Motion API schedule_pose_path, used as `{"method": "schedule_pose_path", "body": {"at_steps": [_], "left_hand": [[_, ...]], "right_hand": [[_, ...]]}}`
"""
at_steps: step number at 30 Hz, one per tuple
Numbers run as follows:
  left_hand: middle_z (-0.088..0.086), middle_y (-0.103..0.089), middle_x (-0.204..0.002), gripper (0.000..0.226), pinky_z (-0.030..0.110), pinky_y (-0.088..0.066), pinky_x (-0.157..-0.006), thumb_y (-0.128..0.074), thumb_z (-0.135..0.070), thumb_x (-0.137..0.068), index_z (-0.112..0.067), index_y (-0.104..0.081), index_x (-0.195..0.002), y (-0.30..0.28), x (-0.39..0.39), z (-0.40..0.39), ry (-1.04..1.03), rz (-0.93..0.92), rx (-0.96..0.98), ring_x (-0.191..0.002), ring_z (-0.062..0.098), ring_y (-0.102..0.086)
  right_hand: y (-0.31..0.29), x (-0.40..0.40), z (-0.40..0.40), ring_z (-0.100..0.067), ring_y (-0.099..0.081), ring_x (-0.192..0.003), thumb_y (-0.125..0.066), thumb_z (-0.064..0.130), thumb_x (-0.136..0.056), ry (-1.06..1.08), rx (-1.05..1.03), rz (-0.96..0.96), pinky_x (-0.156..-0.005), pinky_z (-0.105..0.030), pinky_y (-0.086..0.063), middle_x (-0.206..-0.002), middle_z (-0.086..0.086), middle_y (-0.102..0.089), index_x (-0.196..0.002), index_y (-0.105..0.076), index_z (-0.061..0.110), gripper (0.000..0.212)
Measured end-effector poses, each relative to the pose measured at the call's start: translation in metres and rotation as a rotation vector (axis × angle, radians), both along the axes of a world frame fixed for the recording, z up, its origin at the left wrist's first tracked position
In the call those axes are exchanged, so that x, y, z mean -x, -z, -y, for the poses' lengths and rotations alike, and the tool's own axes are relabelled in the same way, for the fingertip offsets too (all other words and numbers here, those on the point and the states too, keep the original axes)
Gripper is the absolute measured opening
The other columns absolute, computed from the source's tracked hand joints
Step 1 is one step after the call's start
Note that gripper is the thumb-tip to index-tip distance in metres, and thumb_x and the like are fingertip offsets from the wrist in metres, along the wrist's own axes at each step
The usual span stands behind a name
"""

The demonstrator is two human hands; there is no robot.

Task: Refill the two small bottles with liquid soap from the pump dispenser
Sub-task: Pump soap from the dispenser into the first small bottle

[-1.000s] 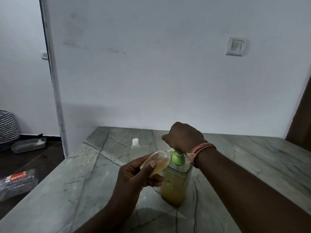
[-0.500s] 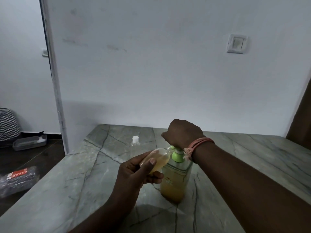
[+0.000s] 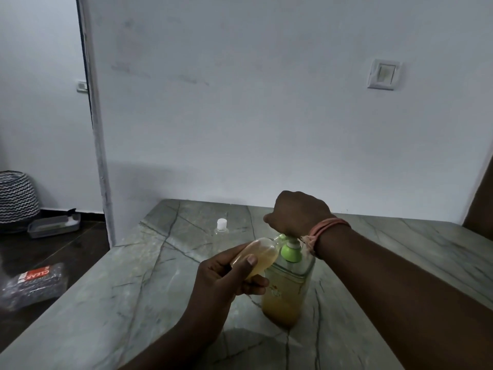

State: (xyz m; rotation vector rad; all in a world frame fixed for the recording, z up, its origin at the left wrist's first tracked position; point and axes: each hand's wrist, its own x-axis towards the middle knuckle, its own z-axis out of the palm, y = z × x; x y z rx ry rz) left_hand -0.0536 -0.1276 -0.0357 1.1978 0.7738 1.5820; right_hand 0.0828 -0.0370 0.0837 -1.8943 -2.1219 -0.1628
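A clear pump dispenser with a green pump collar stands on the grey marble table, part full of amber soap. My right hand sits on top of the pump head with fingers curled round it, hiding the nozzle's top. My left hand grips a small clear bottle, tilted, its mouth against the green spout; amber liquid shows inside. A second small clear bottle with a white cap stands upright behind, toward the wall.
The white wall runs along the table's far edge, with a light switch high on the right. On the dark floor at left lie a wrapped package, a grey tray and a patterned basket.
My right hand has lifted slightly on the pump and the green stem now shows more. The left hand keeps the small bottle at the spout. The camera view shifted a little.
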Motion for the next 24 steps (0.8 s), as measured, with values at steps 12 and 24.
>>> {"method": "schedule_pose_path", "body": {"at_steps": [12,24], "left_hand": [[0.019,-0.078,-0.099,0.030,0.034,-0.060,-0.061,-0.069,-0.017,-0.080,-0.021,-0.079,-0.108,-0.001,0.000,0.002,0.027,0.035,-0.002,-0.072,0.034,-0.073],[0.016,-0.078,-0.100,0.029,0.033,-0.061,-0.062,-0.068,-0.017,-0.083,-0.022,-0.077,-0.110,-0.001,0.001,0.002,0.019,0.011,0.002,-0.072,0.032,-0.074]], "right_hand": [[0.004,-0.005,0.003,-0.019,-0.056,-0.068,-0.057,0.044,-0.087,-0.018,0.043,-0.128,-0.063,-0.029,-0.042,-0.069,0.002,-0.056,-0.068,-0.053,0.019,0.033],[0.005,-0.005,-0.002,-0.018,-0.057,-0.064,-0.060,0.036,-0.085,-0.004,0.061,-0.144,-0.054,-0.026,-0.038,-0.068,-0.001,-0.060,-0.066,-0.056,0.016,0.028]]}}
